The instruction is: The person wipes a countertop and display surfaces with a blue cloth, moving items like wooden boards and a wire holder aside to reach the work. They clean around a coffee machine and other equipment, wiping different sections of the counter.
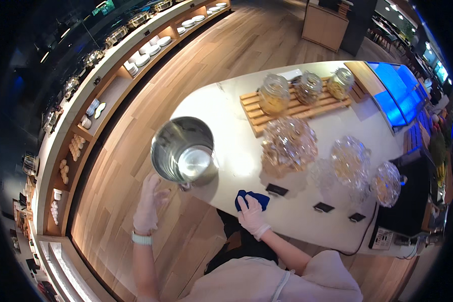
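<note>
My right hand (252, 218), in a clear plastic glove, presses a folded dark blue cloth (262, 199) onto the white countertop (234, 132) near its front edge. My left hand (150, 205), also gloved, is raised off the counter's edge with its fingers apart and nothing in them. Just beyond its fingertips stands a deep stainless steel pot (164, 151), its shiny inside showing; a small metal fitting sticks out at its near side. To the right of the cloth lies a small black sign (276, 189).
Glass jars of dry food (275, 96) stand on a slatted wooden rack (255, 117). Nearer are ruffled clear glass bowls (288, 145), (350, 162) and two more small black signs. A blue-lit display case (392, 94) sits far right. Shelves hold white plates (151, 49) at left.
</note>
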Tool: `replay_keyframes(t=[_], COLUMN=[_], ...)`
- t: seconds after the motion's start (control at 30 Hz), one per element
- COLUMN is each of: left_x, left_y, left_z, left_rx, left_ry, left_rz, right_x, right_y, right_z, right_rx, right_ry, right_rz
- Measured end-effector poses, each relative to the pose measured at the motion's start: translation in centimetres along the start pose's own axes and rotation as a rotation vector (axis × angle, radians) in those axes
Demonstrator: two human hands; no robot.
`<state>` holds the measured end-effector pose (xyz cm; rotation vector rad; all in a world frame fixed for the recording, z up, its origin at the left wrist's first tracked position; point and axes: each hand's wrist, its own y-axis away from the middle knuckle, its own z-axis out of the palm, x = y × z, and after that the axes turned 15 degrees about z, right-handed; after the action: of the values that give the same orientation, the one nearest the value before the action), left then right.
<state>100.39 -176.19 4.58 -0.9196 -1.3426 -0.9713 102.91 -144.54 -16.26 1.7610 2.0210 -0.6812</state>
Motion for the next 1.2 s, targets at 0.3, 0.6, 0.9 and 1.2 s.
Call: replay_keyframes(t=[0.3,0.6,0.9,1.2], left_x=[0.7,5.1,6.8,3.9], left_y=[-14.6,-20.2,-27.9,-33.4], left_z=[-2.1,-4.7,-16.8,-32.4], left_rx=[-0.961,-0.970,-0.626,-0.262], left_ry=[-0.533,0.055,0.000,-0.061], left_rz=[0.092,-0.136,-0.638,-0.661], right_x=[-6.4,-8.6,-7.5,-15.2], right_y=[-9.3,-10.4,-24.2,-43.9], right_z=[3.2,5.7,11.5,13.8], right_rx=[0.103,0.404,0.712,0.446], right_ry=[-0.176,0.008,0.086,-0.192], right_rz=[0.262,0.449,0.715,0.655])
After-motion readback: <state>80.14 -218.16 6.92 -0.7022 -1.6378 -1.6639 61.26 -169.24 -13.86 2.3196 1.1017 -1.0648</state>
